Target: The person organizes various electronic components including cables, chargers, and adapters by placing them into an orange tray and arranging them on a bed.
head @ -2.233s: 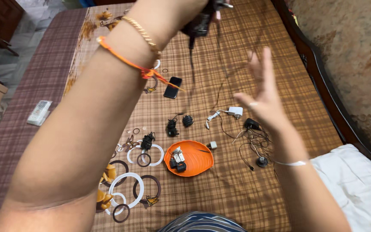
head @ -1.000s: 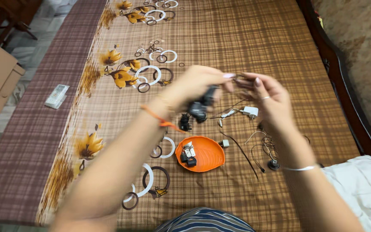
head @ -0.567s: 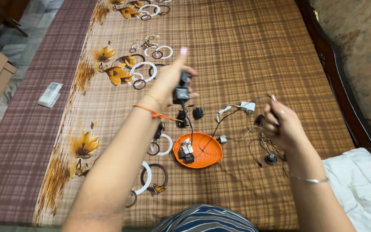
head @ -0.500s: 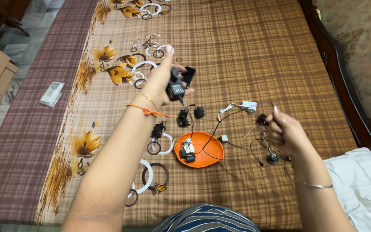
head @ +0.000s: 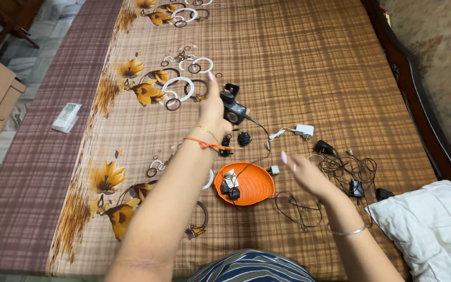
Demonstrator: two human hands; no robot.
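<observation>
My left hand (head: 214,107) is raised over the brown checked bedsheet (head: 309,62) and is shut on a black power adapter (head: 233,111). The adapter's thin black cable (head: 292,210) trails down to the right and lies in a loose loop on the sheet. My right hand (head: 303,173) hovers palm down just right of an orange leaf-shaped plate (head: 257,187), fingers spread and holding nothing. Small black and white parts (head: 229,185) lie in the plate. A black phone (head: 231,87) peeks out behind the adapter.
A white charger (head: 304,130), a small white plug (head: 273,169), two black wound cables (head: 244,138) and a tangle of black adapters and wires (head: 348,169) lie on the sheet. A white remote (head: 66,117) lies far left; a white pillow (head: 429,230) near right. A wooden bed rail (head: 413,99) borders the right.
My right hand has let go of the cable end and moved left toward the orange plate. The cable now lies looped on the sheet. My left hand shifted slightly right with the adapter.
</observation>
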